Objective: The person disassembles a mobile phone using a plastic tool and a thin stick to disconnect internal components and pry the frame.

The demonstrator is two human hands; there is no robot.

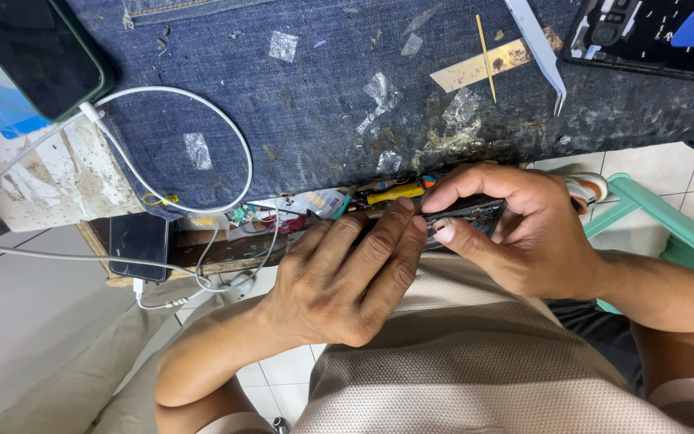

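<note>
Both hands meet just below the edge of a denim-covered workbench (323, 96). My right hand (516, 233) grips a dark opened phone body (475, 214) between thumb and forefinger. My left hand (347, 273) lies over the phone's left end, its fingers pressed along the top edge. Most of the phone is hidden under the fingers. A yellow-handled screwdriver (395, 193) lies in the open drawer (202, 249) just behind the hands.
On the bench lie metal tweezers (540, 44), a thin wooden stick (486, 56), a disassembled phone (652, 32) at top right and a dark phone (34, 48) on a white cable (202, 112) at top left. Another black phone (139, 245) rests on the drawer. A green stool (660, 217) stands at right.
</note>
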